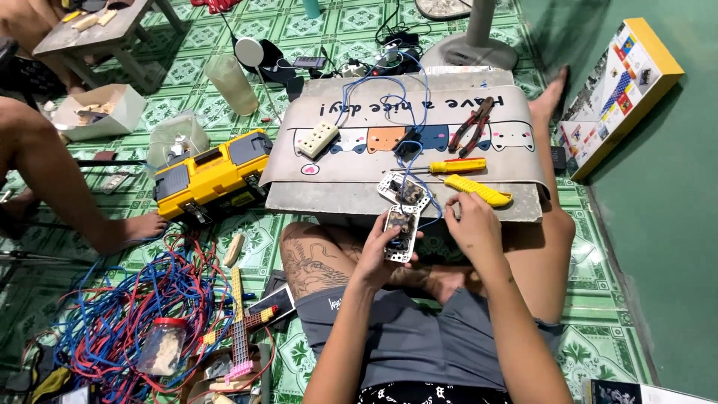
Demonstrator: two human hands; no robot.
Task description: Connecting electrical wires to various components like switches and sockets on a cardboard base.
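Held thing: white socket plate (402, 233), above the lap, at 6 o'clock of the grey board (336, 196).
Left hand (376, 254): wrapped around the plate's lower edge.
Right hand (471, 221): fingers pinched narrow on a blue wire (426, 223).
Handling: probably light, rigid plastic; best gripped by the rim, since the wire joints look fragile.
Containers: yellow toolbox (213, 173) at 9 o'clock, shut; clear jar (162, 346) among wires, contents unclear.
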